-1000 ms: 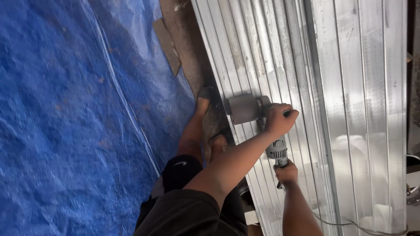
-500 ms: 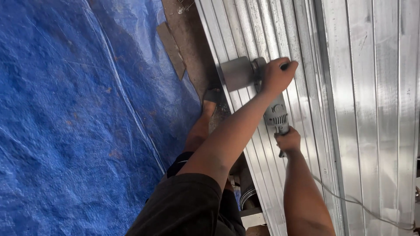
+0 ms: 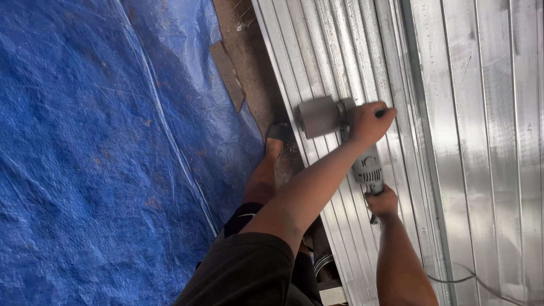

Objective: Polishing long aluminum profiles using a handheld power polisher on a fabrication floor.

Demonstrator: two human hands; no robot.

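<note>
Aluminium profiles (image 3: 340,73) lie side by side beside blue tarp (image 3: 102,158) | angle grinder (image 3: 362,161) sits on them, guard (image 3: 318,116) forward | left hand (image 3: 369,122) clenched round side handle; right hand (image 3: 382,201) clenched on grinder's rear | step: mid-cut, judging by stance; next calls for steady, level pressure; cord (image 3: 470,280) trails right
</note>
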